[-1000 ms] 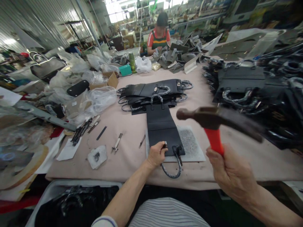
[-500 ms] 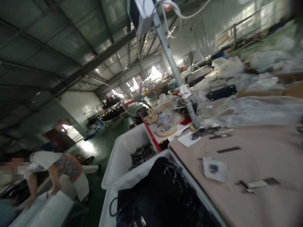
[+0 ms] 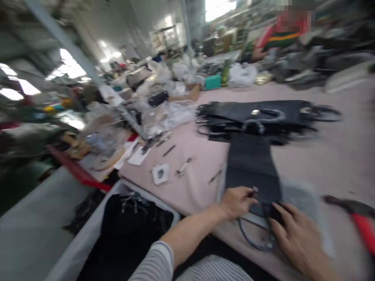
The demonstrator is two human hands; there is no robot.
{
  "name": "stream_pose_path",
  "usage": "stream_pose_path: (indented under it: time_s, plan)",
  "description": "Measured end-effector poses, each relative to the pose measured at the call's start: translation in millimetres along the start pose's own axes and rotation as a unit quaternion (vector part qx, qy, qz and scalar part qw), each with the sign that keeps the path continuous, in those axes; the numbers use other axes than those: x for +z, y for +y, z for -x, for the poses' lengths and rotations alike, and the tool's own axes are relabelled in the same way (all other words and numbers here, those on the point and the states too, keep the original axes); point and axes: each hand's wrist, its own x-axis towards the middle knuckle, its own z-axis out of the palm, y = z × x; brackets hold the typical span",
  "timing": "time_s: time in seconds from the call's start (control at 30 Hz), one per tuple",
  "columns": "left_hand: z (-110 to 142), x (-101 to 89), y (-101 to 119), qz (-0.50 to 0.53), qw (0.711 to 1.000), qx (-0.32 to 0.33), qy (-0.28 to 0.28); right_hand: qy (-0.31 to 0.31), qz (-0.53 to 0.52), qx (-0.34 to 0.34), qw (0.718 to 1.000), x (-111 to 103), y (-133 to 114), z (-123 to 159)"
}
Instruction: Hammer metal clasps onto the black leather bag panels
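A flat black handbag [image 3: 252, 168] lies lengthwise before me on the table, a cord-like handle looping at each end. My left hand [image 3: 237, 202] is closed at its near left edge, thumb and fingers pinched by a small shiny metal fitting [image 3: 254, 190]. On the near right corner sits my right hand [image 3: 299, 238], its thumb and fingers closed around the black material. The near handle loop [image 3: 254, 244] hangs between both hands over the table edge. Beneath the bag is a pale translucent sheet or tray [image 3: 301, 195]. Motion blurs the finer details.
Stacked black bags [image 3: 263, 107] lie beyond, on the pinkish table [image 3: 328, 160]. A white bin [image 3: 175, 218] of black pieces stands at left. Small tools, a white patch [image 3: 160, 174] and a red-handled tool [image 3: 365, 230] lie about. Another person [image 3: 281, 39] is at the back.
My view has swung right and down from the aisle and bins to the table. Both my hands and the black bag have come into view; the person at left is out of view.
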Motion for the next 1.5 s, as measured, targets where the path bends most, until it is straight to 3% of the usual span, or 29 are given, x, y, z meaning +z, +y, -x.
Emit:
stream_pose_path:
  time_s: [0.03,0.07,0.13,0.2,0.37,0.63,0.93,1.5]
  plan:
    - [-2.5,16.0,4.3,0.096,0.995,-0.016,0.008,0.001,0.031,0.029,0.999,-11.3,8.6,15.5]
    - [-4.6,24.6,6.2,0.196,0.978,-0.048,0.051,0.008,0.052,0.050,0.997,-18.4,13.0,25.4]
    - [-9.3,25.9,3.7,0.341,0.932,-0.084,0.089,-0.029,0.064,0.073,0.995,-22.6,15.0,31.1]
    - [-13.1,17.6,-1.1,0.380,0.918,-0.078,0.081,-0.048,0.061,0.086,0.993,-21.6,12.7,27.1]
    - [-9.5,8.3,-3.7,0.347,0.934,-0.079,0.036,-0.052,0.031,0.081,0.995,-30.4,2.4,19.0]
    - [-4.2,11.1,-6.8,0.296,0.953,-0.054,0.025,-0.102,0.036,-0.023,0.994,-46.9,-11.7,14.0]
    - [-1.5,10.3,-1.4,0.248,0.968,-0.028,0.009,-0.113,0.029,0.011,0.993,-28.9,-11.4,23.0]
    - [-5.5,9.6,4.7,0.198,0.980,-0.032,0.006,-0.089,-0.008,0.060,0.994,-23.3,-18.5,16.6]
